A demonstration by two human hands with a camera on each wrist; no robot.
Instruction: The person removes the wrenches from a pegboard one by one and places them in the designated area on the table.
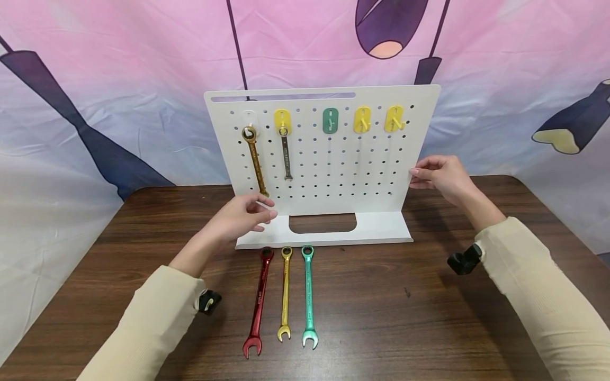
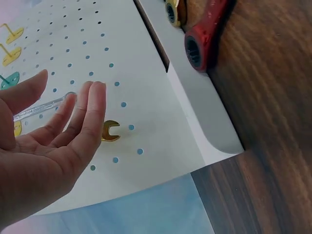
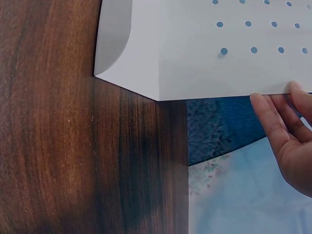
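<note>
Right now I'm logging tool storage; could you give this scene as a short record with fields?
Board: white, upright on table
Hanging: gold wrench on white hook, silver wrench on left yellow hook
Bare: green hook, middle yellow hook, right yellow hook
On table: red wrench, yellow wrench, green wrench
Left hand: holds nothing, near gold wrench
Right hand: holds board's right edge

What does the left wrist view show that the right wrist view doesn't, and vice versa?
Left wrist only: the left hand, red wrench, part of the yellow wrench, one end of the gold wrench, silver wrench, yellow hooks and green hook.

Right wrist only: the right hand, at the white pegboard's edge, and a leafy print on the cloth backdrop.

Both: parts of the white pegboard, wooden table and cloth backdrop.
</note>
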